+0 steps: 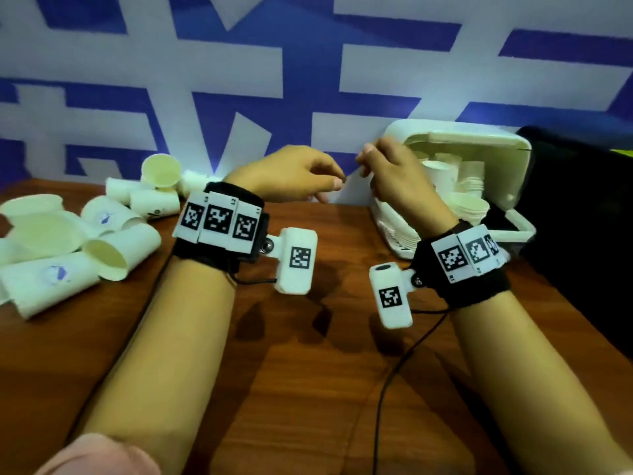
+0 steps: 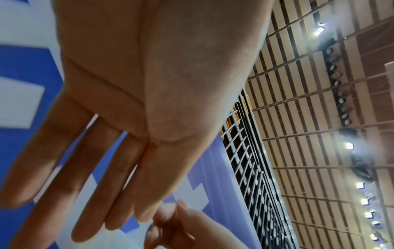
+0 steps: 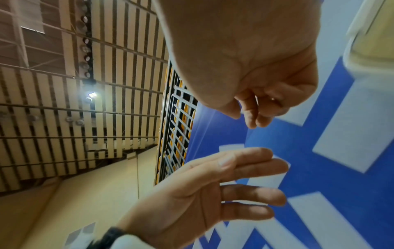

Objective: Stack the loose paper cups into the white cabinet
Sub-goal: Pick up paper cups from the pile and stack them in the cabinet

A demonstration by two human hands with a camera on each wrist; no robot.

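Note:
Several loose white paper cups (image 1: 120, 248) lie tumbled at the left of the wooden table (image 1: 308, 389). At the back right stands the white cabinet (image 1: 507, 159), its front open, with stacked cups (image 1: 442, 173) inside. Both hands hover over the table's middle, between the pile and the cabinet, almost touching each other. My left hand (image 1: 329, 186) is empty, and its fingers (image 2: 85, 210) are stretched out straight. My right hand (image 1: 368, 162) is raised just left of the cabinet. Its fingers (image 3: 251, 116) are curled in toward the palm, with nothing seen between them.
A blue and white banner wall (image 1: 308, 80) closes off the back of the table. A black object (image 1: 582, 234) sits to the right of the cabinet. Thin black cables (image 1: 394, 371) run from the wrist bands across the table.

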